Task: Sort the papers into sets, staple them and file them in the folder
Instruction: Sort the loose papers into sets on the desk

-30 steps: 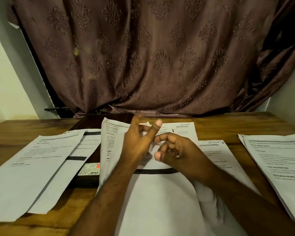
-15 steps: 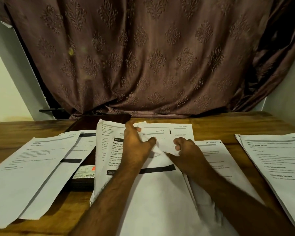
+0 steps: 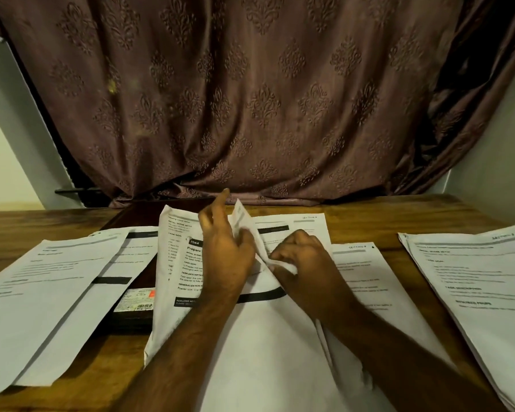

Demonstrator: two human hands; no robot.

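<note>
Working the centre stack (image 3: 268,337) mid-frame, we pinch a lifted sheet (image 3: 244,224): the right hand (image 3: 304,263) is clenched on its crumpled fold, the left hand (image 3: 223,251) holds it from the left, fingers half spread. It looks light, floppy and crease-prone, so edges seem our safest hold.

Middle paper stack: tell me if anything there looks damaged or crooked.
Yes. The top sheet is crumpled and lifted between the left hand and right hand, not flat.
</note>
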